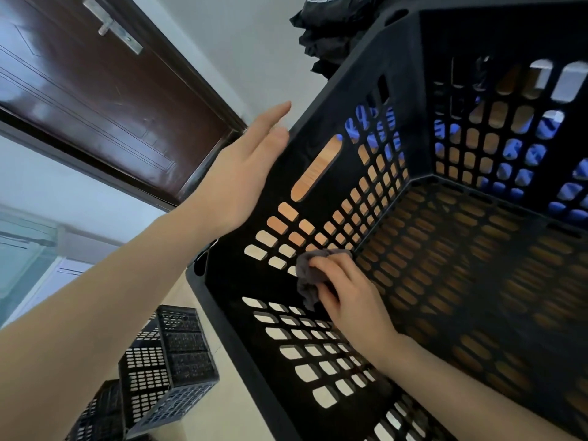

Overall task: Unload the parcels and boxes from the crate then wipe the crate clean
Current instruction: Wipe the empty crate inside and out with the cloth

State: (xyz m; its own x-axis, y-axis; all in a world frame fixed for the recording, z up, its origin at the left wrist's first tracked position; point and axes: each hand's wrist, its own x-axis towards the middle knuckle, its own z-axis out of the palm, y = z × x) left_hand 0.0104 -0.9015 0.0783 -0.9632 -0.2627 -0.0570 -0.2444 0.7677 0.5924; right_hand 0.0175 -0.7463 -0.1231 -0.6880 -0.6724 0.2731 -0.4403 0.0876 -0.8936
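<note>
Right, the black crate (413, 122) fills the centre and right of the frame, with nothing lying inside it, and both my hands are on it. My left arm runs up from the lower left, elbow nearly straight. The left hand (241, 173) is flat and released, fingers straight and together, palm laid against the outside of the near wall just below the rim. My right forearm comes in from the lower right and reaches down into the crate. The right hand (346, 300) has its fingers curled, grasping a bunched grey cloth (307, 281) and pressing it onto the inside of that same wall, low down near the floor of the crate. Wood-grain worktop (315, 168) shows through the handle slot. Black parcels (321, 36) sit piled at the top centre, beyond the crate's far corner. Smaller black crates (165, 361) stand stacked at the lower left.
</note>
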